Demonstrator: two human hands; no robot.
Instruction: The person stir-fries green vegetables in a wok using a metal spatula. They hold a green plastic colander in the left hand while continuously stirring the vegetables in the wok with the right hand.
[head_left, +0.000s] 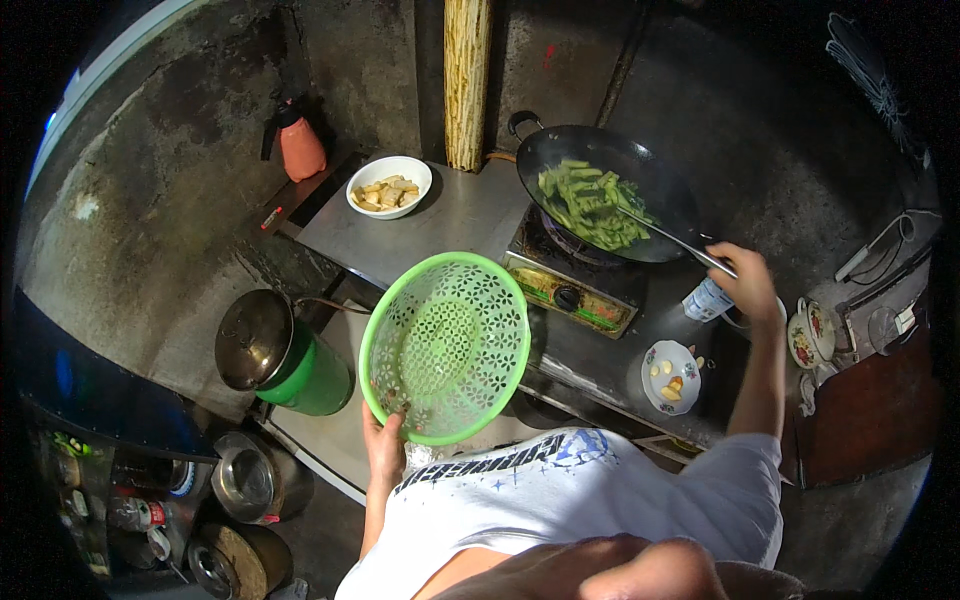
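My left hand (385, 444) grips the near rim of a green plastic colander (442, 352). Nothing lies in the colander, which is tilted in front of my body. In my right hand (748, 281) is the metal handle of a cooking utensil (679, 241). Its far end goes in among cut green vegetables (589, 199), so its head is hidden. The vegetables lie in a black wok (667, 176) on a gas stove (574, 289). A blue and white container (707, 300) stands just below my right hand.
Sliced pale food fills part of a white bowl (418, 170) on the metal counter (472, 199). Nearer me, a floral dish (671, 406) holds garlic and ginger-like pieces. An orange pressure sprayer (302, 150) stands at the back left. A lidded green bucket (319, 375) is left of the colander.
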